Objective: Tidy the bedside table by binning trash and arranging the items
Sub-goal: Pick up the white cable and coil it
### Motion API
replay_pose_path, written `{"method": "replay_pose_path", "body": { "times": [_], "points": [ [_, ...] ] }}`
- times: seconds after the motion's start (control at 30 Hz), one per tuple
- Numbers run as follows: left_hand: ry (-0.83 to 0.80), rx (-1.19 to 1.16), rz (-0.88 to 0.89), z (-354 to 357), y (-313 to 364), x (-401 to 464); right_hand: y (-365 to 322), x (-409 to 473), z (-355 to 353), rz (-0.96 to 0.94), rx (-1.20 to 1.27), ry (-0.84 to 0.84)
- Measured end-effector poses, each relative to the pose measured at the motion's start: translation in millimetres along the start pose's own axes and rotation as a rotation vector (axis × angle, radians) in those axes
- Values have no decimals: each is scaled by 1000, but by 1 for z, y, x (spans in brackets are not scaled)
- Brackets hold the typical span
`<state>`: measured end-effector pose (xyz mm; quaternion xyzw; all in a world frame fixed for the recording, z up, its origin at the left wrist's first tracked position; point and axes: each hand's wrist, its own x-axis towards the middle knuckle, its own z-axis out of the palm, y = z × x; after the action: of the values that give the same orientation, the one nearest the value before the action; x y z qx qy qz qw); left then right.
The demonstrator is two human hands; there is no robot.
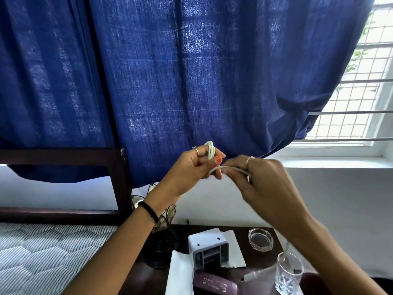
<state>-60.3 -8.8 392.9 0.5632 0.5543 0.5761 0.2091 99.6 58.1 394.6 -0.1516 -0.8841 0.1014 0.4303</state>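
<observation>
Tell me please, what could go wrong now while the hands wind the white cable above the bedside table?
1. The loose end of the white cable trails down beside the drinking glass, which stands near the table's front edge. Pulling it in could perhaps tip the glass.
2. The left hand holds the coil and the right hand feeds the strand. If either grip slips, the loops may unwind or drop onto the glass ashtray below.

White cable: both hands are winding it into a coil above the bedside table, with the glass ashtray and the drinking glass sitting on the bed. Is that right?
Not quite. The head view shows the glass ashtray and the drinking glass on the bedside table, not the bed. The rest holds: the left hand and the right hand are winding the white cable above it.
</observation>
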Motion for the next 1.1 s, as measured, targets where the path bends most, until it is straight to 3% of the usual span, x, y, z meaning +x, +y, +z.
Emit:
{"method": "replay_pose_path", "body": {
  "times": [0.13, 0.37, 0.5, 0.6, 0.87, 1.0, 1.1],
  "points": [
    [-59, -57, -55, 4, 0, -5, 8, 21, -13, -5, 57, -2],
    [-96, -92, -132, 16, 9, -15, 20, 41, -22, -35, 123, -144],
    [-94, -112, -85, 23, 13, -24, 30, 37, -18, -34, 249, -134],
    [-75, -262, -70, 31, 12, -33, 33, 21, -5, 1, 392, -103],
    [-7, -896, -132, 59, -7, -50, 25, -43, 44, 350, 866, 88],
    [32, -1048, -94, 65, -15, -55, 14, -85, 63, 487, 983, 10],
    [83, -1060, -74, 66, -19, -57, 7, -110, 71, 606, 941, -161]
  ]
}}
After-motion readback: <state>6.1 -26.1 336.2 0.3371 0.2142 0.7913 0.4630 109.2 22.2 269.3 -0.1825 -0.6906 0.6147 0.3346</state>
